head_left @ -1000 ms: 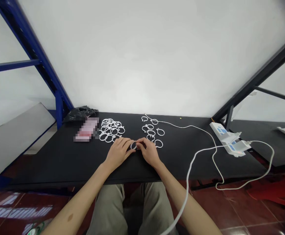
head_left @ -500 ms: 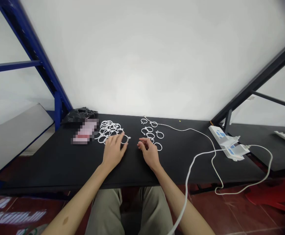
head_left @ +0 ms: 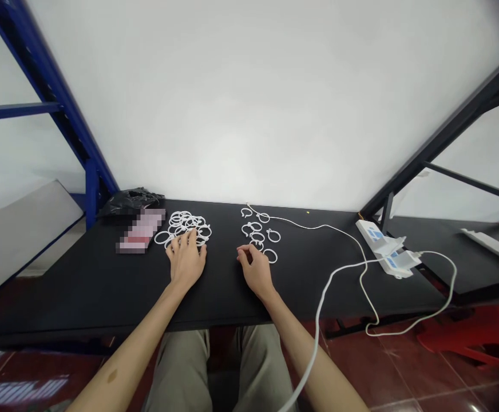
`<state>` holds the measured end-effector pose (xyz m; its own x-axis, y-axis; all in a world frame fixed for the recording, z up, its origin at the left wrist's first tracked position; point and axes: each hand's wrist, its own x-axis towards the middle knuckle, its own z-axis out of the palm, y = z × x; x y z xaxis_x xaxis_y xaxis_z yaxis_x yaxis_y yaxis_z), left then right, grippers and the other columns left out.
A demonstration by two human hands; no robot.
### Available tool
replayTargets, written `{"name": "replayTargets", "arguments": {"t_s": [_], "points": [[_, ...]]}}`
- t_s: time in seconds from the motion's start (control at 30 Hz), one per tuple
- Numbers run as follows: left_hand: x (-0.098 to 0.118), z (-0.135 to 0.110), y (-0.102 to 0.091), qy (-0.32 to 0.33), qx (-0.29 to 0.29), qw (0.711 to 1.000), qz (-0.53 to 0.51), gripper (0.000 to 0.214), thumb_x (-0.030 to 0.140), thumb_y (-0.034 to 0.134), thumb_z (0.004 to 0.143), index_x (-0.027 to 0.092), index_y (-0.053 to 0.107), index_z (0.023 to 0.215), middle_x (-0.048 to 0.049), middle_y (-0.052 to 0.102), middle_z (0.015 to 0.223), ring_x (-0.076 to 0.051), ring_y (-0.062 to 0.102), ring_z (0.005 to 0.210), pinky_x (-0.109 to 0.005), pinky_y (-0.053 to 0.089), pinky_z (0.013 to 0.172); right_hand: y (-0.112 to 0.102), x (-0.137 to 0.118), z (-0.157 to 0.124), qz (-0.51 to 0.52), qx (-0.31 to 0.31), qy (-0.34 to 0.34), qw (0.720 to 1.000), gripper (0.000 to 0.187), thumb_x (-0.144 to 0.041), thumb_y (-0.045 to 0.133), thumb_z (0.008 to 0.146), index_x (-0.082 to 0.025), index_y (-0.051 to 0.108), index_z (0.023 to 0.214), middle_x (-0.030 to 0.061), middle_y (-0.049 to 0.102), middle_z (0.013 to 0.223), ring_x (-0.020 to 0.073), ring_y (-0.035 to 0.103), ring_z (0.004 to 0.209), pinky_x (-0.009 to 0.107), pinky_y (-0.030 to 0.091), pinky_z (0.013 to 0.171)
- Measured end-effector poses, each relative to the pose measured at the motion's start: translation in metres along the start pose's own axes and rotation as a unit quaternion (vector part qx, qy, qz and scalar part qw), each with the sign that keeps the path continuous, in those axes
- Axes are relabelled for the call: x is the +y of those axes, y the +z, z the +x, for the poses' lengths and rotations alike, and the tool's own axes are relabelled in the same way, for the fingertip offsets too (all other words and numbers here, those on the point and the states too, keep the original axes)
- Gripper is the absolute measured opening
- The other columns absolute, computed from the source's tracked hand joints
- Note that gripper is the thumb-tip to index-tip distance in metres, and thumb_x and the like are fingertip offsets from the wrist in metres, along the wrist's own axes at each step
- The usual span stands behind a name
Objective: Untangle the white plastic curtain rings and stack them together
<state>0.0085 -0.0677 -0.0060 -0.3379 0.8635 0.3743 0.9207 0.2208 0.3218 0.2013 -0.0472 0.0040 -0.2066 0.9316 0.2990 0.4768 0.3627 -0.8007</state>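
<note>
A pile of white rings (head_left: pixel 183 217), each with what looks like a small clasp, lies on the black table (head_left: pixel 219 286). My left hand (head_left: pixel 186 260) rests palm down over the pile's near edge, fingers spread, hiding some rings underneath. Farther right is a looser group of white rings (head_left: pixel 274 235), several of them overlapping. Next to this group's near side is my right hand (head_left: pixel 254 268), its fingers curled in and the thumb close to the index finger. No ring shows in that hand.
A blurred pink item (head_left: pixel 144 229) and a crumpled black plastic bag (head_left: pixel 131 200) lie left of the pile. At right sits a white power strip (head_left: pixel 387 252); its white cable (head_left: pixel 324 292) loops over the table and past my right forearm. A white wall (head_left: pixel 232 114) stands behind.
My left hand has moved left onto the pile; the ring that was beside its thumb no longer shows there. My right fingers have curled closer together. The whole view has shifted slightly.
</note>
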Motion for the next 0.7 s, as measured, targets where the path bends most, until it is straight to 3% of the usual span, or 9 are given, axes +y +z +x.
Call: {"name": "replayTargets", "arguments": {"t_s": [0.17,0.3,0.47,0.7], "points": [[-0.002,-0.003,-0.004,-0.038,0.014,0.999,-0.028,0.04,0.035,0.047,0.092,0.014,0.056,0.124,-0.0156,0.058,0.128,-0.037,0.044,0.119,-0.053,0.037,0.097,-0.008,0.0,-0.01,-0.078,0.019,-0.054,0.995,0.017,-0.025,0.05,0.094,-0.02,0.066,0.095,0.0061,0.07,0.093,0.0215,0.061,0.09,0.036,0.045,0.086],[-0.003,-0.004,-0.004,-0.032,0.008,0.999,-0.035,0.034,0.031,0.046,0.092,0.014,0.058,0.12,-0.0149,0.062,0.121,-0.036,0.044,0.115,-0.052,0.037,0.097,-0.014,0.002,-0.011,-0.255,0.089,-0.1,0.958,0.017,-0.025,0.054,0.093,-0.019,0.066,0.102,0.0094,0.066,0.104,0.0262,0.054,0.101,0.041,0.041,0.09],[-0.003,-0.001,-0.002,-0.024,0.002,0.999,-0.04,0.033,0.027,0.046,0.093,0.016,0.058,0.121,-0.0134,0.063,0.122,-0.036,0.043,0.116,-0.052,0.037,0.096,-0.016,0.01,-0.004,-0.35,0.11,-0.073,0.927,0.024,-0.025,0.062,0.088,-0.019,0.065,0.111,0.0121,0.061,0.112,0.0286,0.052,0.106,0.043,0.04,0.092],[0.0,0.004,-0.002,-0.018,0.011,0.999,-0.035,0.033,0.026,0.047,0.093,0.016,0.06,0.122,-0.0135,0.061,0.124,-0.036,0.044,0.115,-0.052,0.038,0.095,-0.011,0.017,0.0,-0.378,0.095,-0.045,0.92,0.014,-0.027,0.063,0.088,-0.019,0.069,0.098,0.011,0.063,0.103,0.0284,0.053,0.101,0.044,0.04,0.092]]}}
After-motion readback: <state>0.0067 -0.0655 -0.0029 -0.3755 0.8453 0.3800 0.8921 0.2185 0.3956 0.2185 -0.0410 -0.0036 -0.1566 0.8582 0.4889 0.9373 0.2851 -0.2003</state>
